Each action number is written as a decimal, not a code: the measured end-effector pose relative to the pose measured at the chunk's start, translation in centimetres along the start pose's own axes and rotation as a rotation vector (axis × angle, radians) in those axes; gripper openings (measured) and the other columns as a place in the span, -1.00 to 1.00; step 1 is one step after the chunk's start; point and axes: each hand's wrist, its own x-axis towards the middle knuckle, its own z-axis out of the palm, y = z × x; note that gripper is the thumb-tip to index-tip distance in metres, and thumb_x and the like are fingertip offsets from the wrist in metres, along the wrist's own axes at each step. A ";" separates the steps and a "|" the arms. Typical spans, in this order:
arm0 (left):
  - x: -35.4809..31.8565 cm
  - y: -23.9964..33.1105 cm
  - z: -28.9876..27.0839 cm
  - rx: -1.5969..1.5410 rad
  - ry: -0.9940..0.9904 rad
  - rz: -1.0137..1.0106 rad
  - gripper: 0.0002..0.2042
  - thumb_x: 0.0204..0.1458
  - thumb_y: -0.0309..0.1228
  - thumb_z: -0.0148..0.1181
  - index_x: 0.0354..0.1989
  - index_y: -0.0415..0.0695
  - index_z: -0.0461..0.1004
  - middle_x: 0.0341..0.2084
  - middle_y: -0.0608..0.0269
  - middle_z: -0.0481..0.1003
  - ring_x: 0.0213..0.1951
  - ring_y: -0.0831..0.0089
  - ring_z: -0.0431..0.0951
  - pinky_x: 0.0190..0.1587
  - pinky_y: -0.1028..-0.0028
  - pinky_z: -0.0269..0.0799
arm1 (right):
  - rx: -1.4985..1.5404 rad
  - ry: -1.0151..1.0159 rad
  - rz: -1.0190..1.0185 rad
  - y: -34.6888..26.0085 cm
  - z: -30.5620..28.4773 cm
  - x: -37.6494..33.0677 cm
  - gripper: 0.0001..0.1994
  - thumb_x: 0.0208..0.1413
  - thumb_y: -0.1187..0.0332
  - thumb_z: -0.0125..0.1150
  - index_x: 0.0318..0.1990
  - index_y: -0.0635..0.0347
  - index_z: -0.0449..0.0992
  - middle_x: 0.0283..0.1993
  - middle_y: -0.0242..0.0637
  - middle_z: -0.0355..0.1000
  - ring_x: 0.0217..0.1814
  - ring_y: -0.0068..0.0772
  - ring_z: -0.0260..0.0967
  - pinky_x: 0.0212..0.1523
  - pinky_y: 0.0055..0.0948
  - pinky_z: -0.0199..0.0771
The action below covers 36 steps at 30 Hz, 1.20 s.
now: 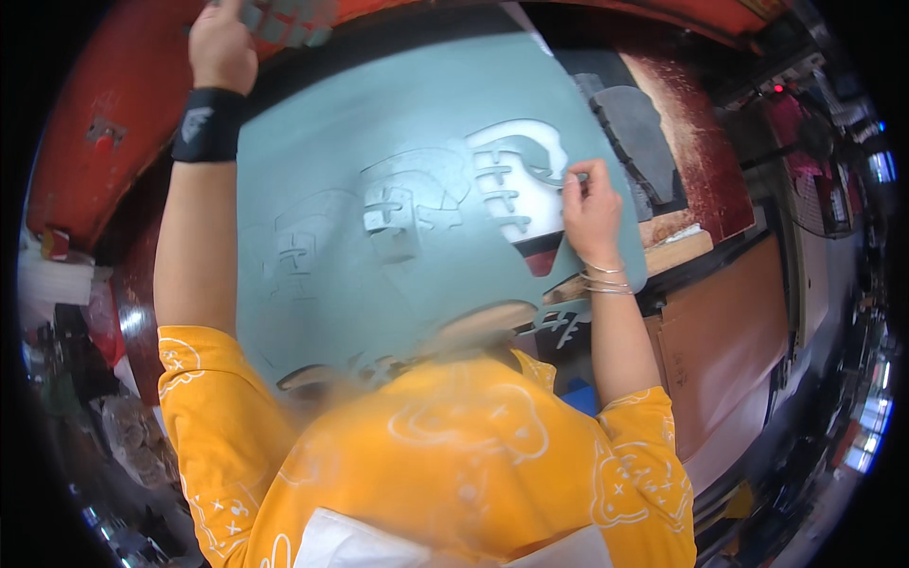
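Head view: we are seeing the teal sheet (pixel 426 99) lying before us, 1 opening (pixel 542 204) showing white near its right side. Our right hand (pixel 594 213) is resting beside it, its grip narrow; we cannot tell whether it is pinching material. Our left hand (pixel 222 49) is hovering by blurred grey-green pieces (pixel 292 21); the frame is cutting off its grip, state unclear. We are judging the sheet light, bendable, tear-prone at slim tabs (pixel 502 195), and favouring its broad margin (pixel 303 104) for holding.
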 end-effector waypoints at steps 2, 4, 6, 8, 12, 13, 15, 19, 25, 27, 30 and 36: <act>-4.7 1.6 -0.2 0.411 -0.347 0.050 -0.72 0.25 -0.35 -0.21 -0.24 -0.23 0.45 -0.24 0.18 0.52 -0.20 0.37 0.49 -0.09 0.33 0.43 | 0.025 -0.006 0.002 0.1 0.0 0.1 -0.91 0.08 0.41 0.06 -0.27 0.17 0.37 -0.56 -0.14 0.43 -0.50 -0.05 0.43 -0.45 -0.21 0.36; -12.0 2.3 0.9 0.488 -0.746 0.148 -0.77 0.07 -0.42 -0.07 -0.16 -0.22 0.43 -0.31 0.14 0.47 -0.20 0.24 0.47 -0.06 0.28 0.39 | 0.032 -0.012 0.015 0.2 0.1 0.0 -0.91 0.08 0.40 0.07 -0.27 0.18 0.38 -0.56 -0.14 0.42 -0.51 -0.08 0.43 -0.46 -0.24 0.37; -18.7 3.0 1.7 0.590 -1.084 0.309 -0.66 -0.11 -0.49 0.06 -0.09 -0.20 0.41 -0.37 0.11 0.41 -0.19 0.10 0.45 -0.03 0.23 0.36 | 0.030 -0.002 0.008 0.3 0.2 0.0 -0.91 0.08 0.41 0.07 -0.28 0.19 0.38 -0.57 -0.15 0.42 -0.52 -0.10 0.42 -0.47 -0.27 0.36; -22.1 2.8 1.7 0.716 -1.342 0.526 -0.45 -0.21 -0.43 0.19 0.09 -0.15 0.35 -0.12 0.11 0.38 -0.03 0.16 0.39 0.08 0.23 0.27 | 0.026 0.006 0.014 0.2 0.2 0.0 -0.91 0.08 0.41 0.08 -0.29 0.19 0.38 -0.59 -0.14 0.41 -0.53 -0.11 0.42 -0.48 -0.27 0.35; -23.6 1.7 0.8 0.652 -1.188 0.642 -0.52 -0.12 -0.41 0.09 0.07 -0.17 0.34 -0.27 0.11 0.38 -0.10 0.18 0.41 0.06 0.27 0.26 | 0.034 0.008 0.019 -0.1 0.2 0.1 -0.92 0.07 0.41 0.07 -0.30 0.19 0.38 -0.62 -0.17 0.38 -0.58 -0.14 0.38 -0.51 -0.27 0.32; -23.4 1.5 0.7 0.641 -1.185 0.671 -0.52 -0.11 -0.41 0.09 0.08 -0.18 0.34 -0.26 0.11 0.38 -0.10 0.17 0.41 0.06 0.26 0.26 | 0.036 0.013 0.012 -0.1 0.2 0.1 -0.92 0.07 0.41 0.07 -0.30 0.19 0.38 -0.63 -0.17 0.37 -0.59 -0.15 0.37 -0.51 -0.28 0.31; -23.0 1.2 0.9 0.608 -1.197 0.642 -0.53 -0.07 -0.35 0.07 0.08 -0.18 0.33 -0.26 0.10 0.38 -0.14 0.17 0.40 0.01 0.25 0.27 | 0.035 0.024 -0.001 0.1 0.3 0.0 -0.92 0.07 0.41 0.07 -0.31 0.19 0.38 -0.64 -0.19 0.36 -0.60 -0.16 0.36 -0.52 -0.28 0.30; -20.4 0.6 1.9 0.664 -1.186 0.173 -0.63 0.10 -0.23 -0.07 -0.01 -0.21 0.38 -0.33 0.03 0.38 -0.28 0.09 0.37 -0.20 0.28 0.29 | -0.003 0.031 -0.015 0.3 0.5 -0.1 -0.92 0.07 0.41 0.07 -0.30 0.20 0.39 -0.66 -0.21 0.34 -0.63 -0.19 0.33 -0.53 -0.31 0.30; -12.2 -1.4 1.4 -0.757 -0.206 -0.863 -0.58 0.22 -0.20 -0.24 0.06 -0.26 0.35 -0.06 0.09 0.47 -0.04 0.21 0.49 0.09 0.27 0.36 | -0.225 0.234 -0.221 -4.6 -0.7 1.3 -0.79 0.02 0.40 0.18 -0.16 0.16 0.42 -0.36 -0.16 0.40 -0.33 -0.22 0.38 -0.32 -0.37 0.39; -12.2 -1.5 1.2 -0.799 -0.220 -0.844 -0.56 0.24 -0.17 -0.22 0.07 -0.27 0.35 -0.06 0.10 0.47 -0.06 0.24 0.50 0.08 0.31 0.37 | -0.191 0.253 -0.402 -8.1 -0.5 1.7 -0.70 -0.03 0.37 0.26 -0.11 0.13 0.42 -0.21 -0.13 0.37 -0.15 -0.17 0.34 -0.21 -0.37 0.39; -14.1 -1.0 1.9 -0.679 -0.293 -0.773 -0.56 0.25 -0.15 -0.17 0.05 -0.28 0.36 -0.09 0.15 0.48 -0.09 0.34 0.50 0.04 0.39 0.39 | 0.173 -0.193 -0.445 -13.0 2.8 1.7 -0.64 -0.12 0.34 0.35 -0.12 0.11 0.42 -0.21 -0.14 0.33 -0.12 -0.10 0.31 -0.17 -0.31 0.40; -14.2 0.5 2.0 -0.384 -0.409 -0.569 -0.67 0.21 -0.15 -0.02 -0.16 -0.20 0.46 -0.29 0.30 0.52 -0.29 0.57 0.50 -0.21 0.56 0.42 | 0.192 -0.019 -0.478 -15.1 7.8 3.3 -0.73 -0.15 0.36 0.33 -0.28 0.15 0.40 -0.32 -0.25 0.35 -0.28 -0.14 0.35 -0.30 -0.26 0.40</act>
